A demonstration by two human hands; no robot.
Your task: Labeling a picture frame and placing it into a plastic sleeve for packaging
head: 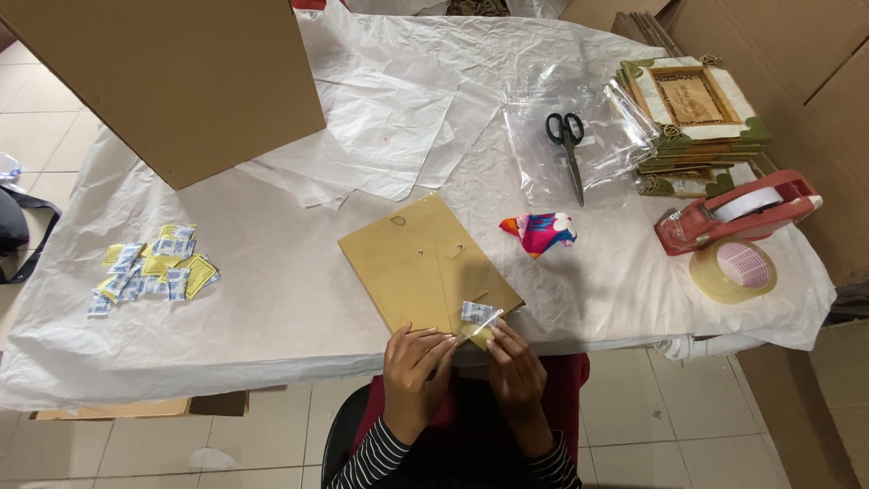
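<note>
I see my left hand (415, 367) and right hand (516, 367) together pinching a small sachet (477, 314) with clear tape at the near edge of the bench (272, 299), touching the corner of a brown backing board (425, 264). Beyond lie scissors (568, 145), a tape dispenser (735, 214) and loose sachets (154, 269).

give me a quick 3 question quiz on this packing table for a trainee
1. True or false: the scissors lie on clear plastic bags.
2. What do both hands, left hand and right hand, hold at the brown backing board? A) small packet with tape B) tape roll C) cloth
3. Which side of the table holds the pile of small packets?

Key: 1 true; 2 A, the small packet; 3 the person's left.
</note>
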